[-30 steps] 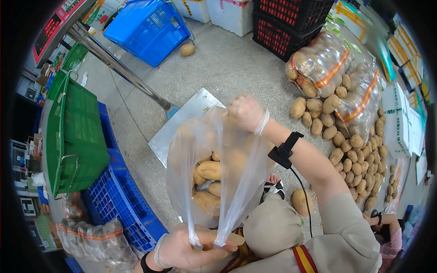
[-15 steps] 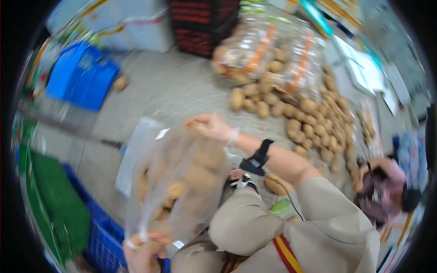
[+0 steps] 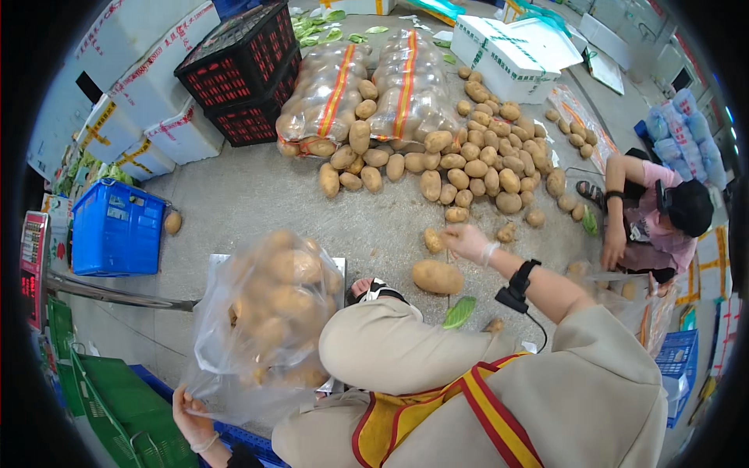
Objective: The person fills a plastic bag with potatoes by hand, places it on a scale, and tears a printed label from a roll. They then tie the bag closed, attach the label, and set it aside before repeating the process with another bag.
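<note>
Since half a second ago, my right hand [image 3: 468, 244] has come off the far rim of the clear bag [image 3: 273, 312] and gone right, over the floor, while my head view has turned toward the spilled potatoes [image 3: 499, 160].

From my head camera, that hand's fingers are bent down, their tips at the edge of a small potato [image 3: 433, 240]; I cannot tell whether they grip it or only meet it. Just nearer lies a large potato [image 3: 437, 278], and nearer still a green leaf [image 3: 459, 313].

My left hand [image 3: 195, 425] pinches the film at the near left edge of the bag, probably because film so limp would slump if nobody held it. The bag, well filled with potatoes, sits over a metal plate [image 3: 339, 265] left of my knee; the plate seems to bear the load, so my left hand need only steady the plastic. A pole [image 3: 125, 292] runs from there toward a red display [image 3: 33, 269], which suggests a floor scale.

Beyond my reaching arm, the loose potatoes spread beside two striped sacks, left sack [image 3: 324, 97] and right sack [image 3: 409, 90], as if spilled from them. Far right, a co-worker [image 3: 663, 210] in pink crouches, near another plastic bag [image 3: 624, 296].
</note>
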Available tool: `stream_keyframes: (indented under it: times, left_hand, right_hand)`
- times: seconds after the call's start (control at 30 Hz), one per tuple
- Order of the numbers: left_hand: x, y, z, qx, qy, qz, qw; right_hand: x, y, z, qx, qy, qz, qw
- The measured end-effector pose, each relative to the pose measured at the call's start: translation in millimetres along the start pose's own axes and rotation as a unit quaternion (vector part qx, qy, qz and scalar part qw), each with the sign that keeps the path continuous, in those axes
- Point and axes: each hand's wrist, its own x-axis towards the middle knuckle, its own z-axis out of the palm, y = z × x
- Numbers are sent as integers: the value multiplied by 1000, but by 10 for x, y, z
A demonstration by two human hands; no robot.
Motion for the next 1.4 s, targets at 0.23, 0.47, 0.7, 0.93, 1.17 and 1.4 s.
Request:
stream_keyframes:
  times: [0.23,0.47,0.7,0.93,1.17,1.4]
  left_hand:
    - [-501,-64,1046,58,-35,-84,994]
    - [-544,-107,1771,91,-325,-56,940]
    - [-989,1,2197,134,-201,-90,966]
    - [-426,470,953,49,-153,-123,979]
    - [-282,249,-162,63,-105,27,992]
    - [-600,146,833,68,-1,32,997]
  right_hand:
    - [254,-1736,352,146,-130,-335,921]
    - [-321,-2810,1512,67,-304,-538,783]
    - [-100,-2867,1691,271,-103,-525,800]
    - [592,-2207,1332,354,-56,-301,884]
    - [724,-935,1140,524,-205,31,826]
    - [654,177,56,360,-155,82,916]
